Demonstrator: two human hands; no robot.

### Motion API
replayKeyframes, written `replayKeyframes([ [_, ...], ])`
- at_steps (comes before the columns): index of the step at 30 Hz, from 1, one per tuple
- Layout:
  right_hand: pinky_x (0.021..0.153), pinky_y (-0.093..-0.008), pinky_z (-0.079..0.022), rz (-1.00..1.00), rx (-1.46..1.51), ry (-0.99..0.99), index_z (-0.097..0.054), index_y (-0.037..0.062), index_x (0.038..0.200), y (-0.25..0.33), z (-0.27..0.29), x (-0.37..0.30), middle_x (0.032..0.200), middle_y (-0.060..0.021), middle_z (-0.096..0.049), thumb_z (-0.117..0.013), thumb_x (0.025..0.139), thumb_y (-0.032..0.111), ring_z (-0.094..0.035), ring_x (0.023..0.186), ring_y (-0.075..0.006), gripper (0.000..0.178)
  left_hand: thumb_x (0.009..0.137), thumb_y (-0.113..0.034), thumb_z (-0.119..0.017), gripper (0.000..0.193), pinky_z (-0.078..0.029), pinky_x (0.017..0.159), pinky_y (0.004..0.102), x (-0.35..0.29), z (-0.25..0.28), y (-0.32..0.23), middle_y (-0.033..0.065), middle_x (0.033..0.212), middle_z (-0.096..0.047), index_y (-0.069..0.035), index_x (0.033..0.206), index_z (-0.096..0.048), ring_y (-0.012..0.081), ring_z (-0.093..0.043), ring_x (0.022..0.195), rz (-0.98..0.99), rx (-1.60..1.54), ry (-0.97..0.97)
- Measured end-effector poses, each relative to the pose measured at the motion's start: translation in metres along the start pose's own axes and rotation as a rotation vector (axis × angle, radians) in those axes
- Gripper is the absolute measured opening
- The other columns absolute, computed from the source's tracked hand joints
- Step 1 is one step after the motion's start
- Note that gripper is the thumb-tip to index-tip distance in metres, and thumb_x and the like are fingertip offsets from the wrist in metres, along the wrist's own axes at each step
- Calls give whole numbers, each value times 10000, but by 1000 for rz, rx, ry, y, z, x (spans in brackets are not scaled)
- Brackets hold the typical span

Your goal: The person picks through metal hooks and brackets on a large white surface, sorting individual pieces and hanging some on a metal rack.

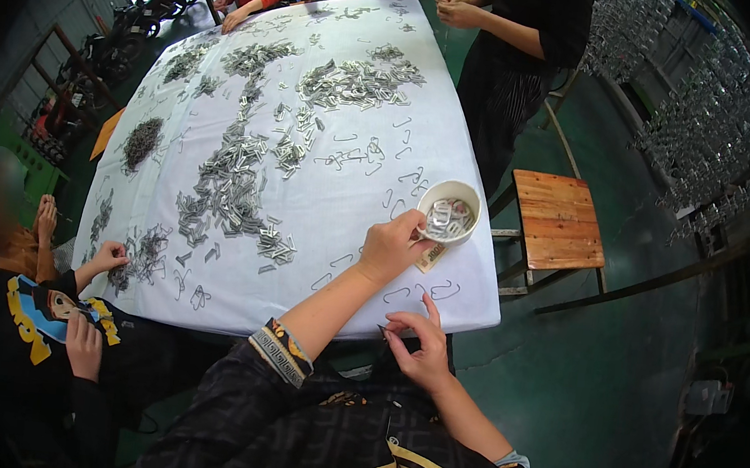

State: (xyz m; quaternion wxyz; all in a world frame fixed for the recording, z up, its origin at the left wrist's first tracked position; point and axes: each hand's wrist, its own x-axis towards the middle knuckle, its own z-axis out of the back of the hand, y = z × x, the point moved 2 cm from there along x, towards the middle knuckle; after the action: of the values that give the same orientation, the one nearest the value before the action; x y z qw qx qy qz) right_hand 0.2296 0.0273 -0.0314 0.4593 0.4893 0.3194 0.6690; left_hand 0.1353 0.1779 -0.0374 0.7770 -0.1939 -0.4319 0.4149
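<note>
My left hand (389, 249) is closed on the near left side of a white cup (435, 195) at the table's right edge. Inside the cup lie several small silvery, loop-shaped metal pieces (449, 216). Just below the cup, a yellowish printed paper slip (431, 256) lies partly covered. My right hand (423, 349) is off the table's near edge, thumb and a finger pinched on a small dark thin piece (382, 329) too small to name; its index finger is raised. Thin bent wire hooks (424, 290) lie on the cloth between the two hands.
A white-clothed table (296, 303) bears heaps of short silvery metal pieces (226, 184), more wire hooks (356, 153) and a dark brown pile (142, 144). Co-workers' hands (108, 256) work around it. A wooden stool (561, 220) stands right, near hanging rows of shiny pieces (710, 131).
</note>
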Motion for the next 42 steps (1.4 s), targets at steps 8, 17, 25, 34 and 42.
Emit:
replayKeyframes([
  [8,1099,-517,-242,10,2,10,-633,70,997,8,-4,-3,751,-1,-662,-689,729,-24,-655,725,-132,290,721,-213,-773,362,-521,581,339,-12,11,-11,72,786,-670,-104,942,-507,250,-680,711,101,138,178],
  [17,1082,-508,-270,54,50,73,-646,75,989,29,-22,-12,748,-15,-647,-694,719,-36,-647,718,-150,296,807,-144,-671,471,-528,660,371,-5,16,-15,80,932,-676,-140,1238,-482,276,-674,756,7,-29,393],
  [25,1059,-506,-308,49,63,101,-639,69,999,37,-34,-22,781,-16,-658,-692,725,-46,-651,734,-155,302,802,-134,-659,110,-522,681,366,-39,128,33,101,899,-667,-78,890,-693,277,-651,722,259,296,173],
  [34,1042,-482,-340,23,80,17,-611,38,1008,43,-52,-16,771,-50,-671,-678,736,-61,-659,742,-169,297,710,-107,-628,67,-537,624,363,-59,88,41,100,779,-643,-48,701,-660,277,-652,736,-26,702,403],
  [42,1047,-456,-358,-66,75,-59,-574,13,1054,58,-53,-13,776,-67,-673,-666,759,-66,-649,728,-149,319,693,-84,-630,63,-526,561,318,-47,90,37,127,692,-647,-29,700,-659,235,-660,645,101,659,332],
])
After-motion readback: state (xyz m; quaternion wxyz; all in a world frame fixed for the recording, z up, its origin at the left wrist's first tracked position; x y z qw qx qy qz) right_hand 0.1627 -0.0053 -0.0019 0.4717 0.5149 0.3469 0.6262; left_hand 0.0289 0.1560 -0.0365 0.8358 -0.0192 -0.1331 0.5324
